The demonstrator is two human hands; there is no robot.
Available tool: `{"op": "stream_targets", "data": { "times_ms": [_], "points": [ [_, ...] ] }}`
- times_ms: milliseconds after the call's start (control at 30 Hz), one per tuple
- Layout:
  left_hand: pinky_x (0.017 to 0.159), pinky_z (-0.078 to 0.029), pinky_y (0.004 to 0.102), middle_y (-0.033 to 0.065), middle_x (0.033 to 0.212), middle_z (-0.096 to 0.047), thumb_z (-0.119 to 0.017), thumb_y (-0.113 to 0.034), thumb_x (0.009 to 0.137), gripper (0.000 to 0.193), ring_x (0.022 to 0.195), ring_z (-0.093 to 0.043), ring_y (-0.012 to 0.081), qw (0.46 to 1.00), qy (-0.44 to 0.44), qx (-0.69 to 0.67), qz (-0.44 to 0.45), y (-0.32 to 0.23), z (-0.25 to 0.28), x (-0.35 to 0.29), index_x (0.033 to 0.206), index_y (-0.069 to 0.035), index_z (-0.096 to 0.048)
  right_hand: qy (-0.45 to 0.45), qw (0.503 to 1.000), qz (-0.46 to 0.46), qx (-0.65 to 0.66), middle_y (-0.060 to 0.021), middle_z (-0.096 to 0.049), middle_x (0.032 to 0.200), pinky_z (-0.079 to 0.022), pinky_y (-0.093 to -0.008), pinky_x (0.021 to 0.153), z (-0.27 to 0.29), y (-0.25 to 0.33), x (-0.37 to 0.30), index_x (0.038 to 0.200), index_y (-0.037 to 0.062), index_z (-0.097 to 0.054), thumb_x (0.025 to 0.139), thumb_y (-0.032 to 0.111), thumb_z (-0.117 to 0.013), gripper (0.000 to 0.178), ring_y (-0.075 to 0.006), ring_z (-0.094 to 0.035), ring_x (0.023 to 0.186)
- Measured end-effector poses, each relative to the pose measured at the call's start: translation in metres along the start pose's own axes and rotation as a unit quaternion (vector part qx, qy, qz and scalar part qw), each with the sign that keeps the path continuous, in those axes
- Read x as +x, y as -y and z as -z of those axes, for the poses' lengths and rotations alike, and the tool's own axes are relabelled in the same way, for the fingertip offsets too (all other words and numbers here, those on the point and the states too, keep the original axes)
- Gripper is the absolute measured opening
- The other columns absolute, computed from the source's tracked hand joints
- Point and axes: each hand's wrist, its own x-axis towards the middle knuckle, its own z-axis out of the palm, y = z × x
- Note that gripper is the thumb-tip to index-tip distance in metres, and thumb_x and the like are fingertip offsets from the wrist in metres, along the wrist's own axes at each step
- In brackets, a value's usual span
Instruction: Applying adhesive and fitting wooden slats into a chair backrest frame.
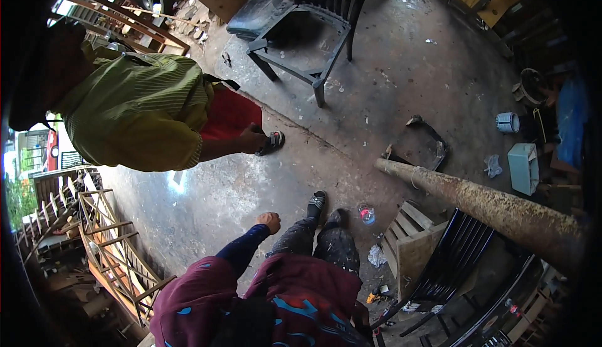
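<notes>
My left hand (269, 223) hangs over the concrete floor beside my leg, its fingers curled in and no object showing in it. A navy sleeve (241, 247) covers that forearm. Low at my right side, my right hand (360, 317) is a dark shape against my maroon shirt (307, 284); its fingers do not show clearly. Nearest to it stands a black slatted chair (461, 247). A clear plastic bottle with a red part (367, 215) lies on the floor just right of my feet (318, 204).
A person in a yellow-green striped shirt (141, 102) stands at the left. A dark chair frame without a seat (301, 74) stands ahead. From the right a thick, rough post (476, 203) juts in, near a wooden crate (414, 240). Wooden frames (119, 247) lean at lower left.
</notes>
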Motion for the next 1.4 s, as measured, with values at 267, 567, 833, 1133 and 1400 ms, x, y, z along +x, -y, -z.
{"op": "stream_targets", "data": {
  "times_ms": [267, 567, 833, 1133, 1400],
  "points": [
    [0.09, -0.054, 0.0491, 0.0207, 0.118, -0.068, -0.045, -0.057, 0.1, 0.059, 0.107, -0.066, 0.0401, 0.985, 0.033, -0.072, 0.156, 0.013, 0.035, -0.022, 0.112, -0.006, -0.071, 0.03, 0.881, 0.358, -0.307, -0.0197, -0.071, 0.111, -0.053, -0.0441, 0.087, 0.035, 0.152, 0.106, 0.117, 0.0067, -0.068, 0.091, 0.028, -0.062, 0.034, -0.04, -0.066, 0.106],
    [0.079, -0.059, 0.0368, 0.0108, 0.084, -0.075, -0.091, -0.025, 0.061, 0.034, 0.083, -0.073, 0.0245, 0.905, 0.02, -0.323, 0.277, 0.102, 0.039, -0.059, 0.088, -0.013, -0.075, 0.019, 0.948, 0.257, -0.185, -0.0263, -0.069, 0.107, -0.052, -0.0447, 0.083, 0.048, 0.403, 0.207, 0.118, 0.003, -0.067, 0.099, 0.032, -0.055, 0.037, -0.0419, -0.066, 0.102],
    [0.059, -0.058, 0.0293, 0.0115, 0.073, -0.075, -0.086, -0.022, 0.072, 0.041, 0.062, -0.072, 0.0158, 0.875, 0.089, -0.448, 0.162, 0.065, 0.03, -0.113, 0.102, -0.001, -0.067, 0.13, 0.959, 0.018, -0.251, -0.0232, -0.059, 0.136, -0.036, -0.0387, 0.11, 0.031, 0.635, 0.149, 0.135, -0.0054, -0.056, 0.103, 0.062, -0.033, 0.078, -0.0361, -0.051, 0.133],
    [0.062, -0.06, 0.032, 0.0145, 0.08, -0.075, -0.083, -0.013, 0.072, 0.045, 0.069, -0.074, 0.0178, 0.809, 0.152, -0.499, 0.27, -0.003, 0.096, -0.113, 0.113, -0.001, -0.069, 0.198, 0.966, 0.022, -0.167, -0.0181, -0.054, 0.145, -0.034, -0.033, 0.113, 0.038, 0.665, 0.147, 0.143, -0.0046, -0.049, 0.103, 0.059, -0.04, 0.076, -0.0265, -0.048, 0.135],
    [0.061, -0.056, 0.0315, 0.0116, 0.076, -0.073, -0.089, -0.016, 0.067, 0.039, 0.066, -0.071, 0.0183, 0.793, 0.09, -0.498, 0.34, 0.005, 0.11, -0.106, 0.101, -0.005, -0.074, 0.173, 0.973, 0.035, -0.148, -0.0155, -0.069, 0.12, -0.045, -0.035, 0.101, 0.041, 0.651, 0.155, 0.127, -0.0087, -0.062, 0.098, 0.061, -0.051, 0.077, -0.0229, -0.063, 0.111]
  ]
}}
